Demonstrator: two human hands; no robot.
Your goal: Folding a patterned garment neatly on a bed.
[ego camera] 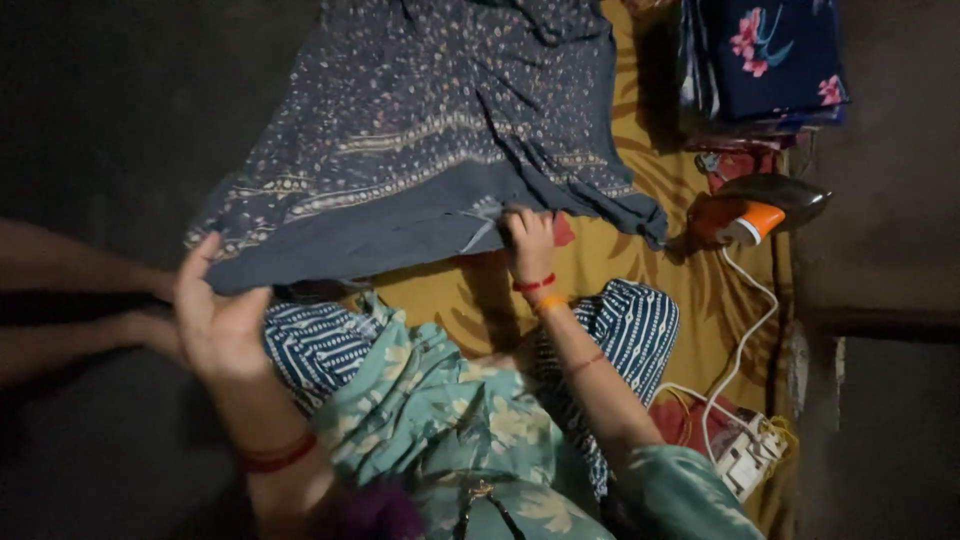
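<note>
The left hand point(215, 315) pinches the near hem corner of a blue patterned cloth point(430, 140) spread on a yellow sheet point(640, 260). The right hand point(530, 240), fingers pressed together, grips the hem midway. This looks like smoothing before pressing; the iron point(755, 210) stands just right, so the hem needs pulling flat.
</note>
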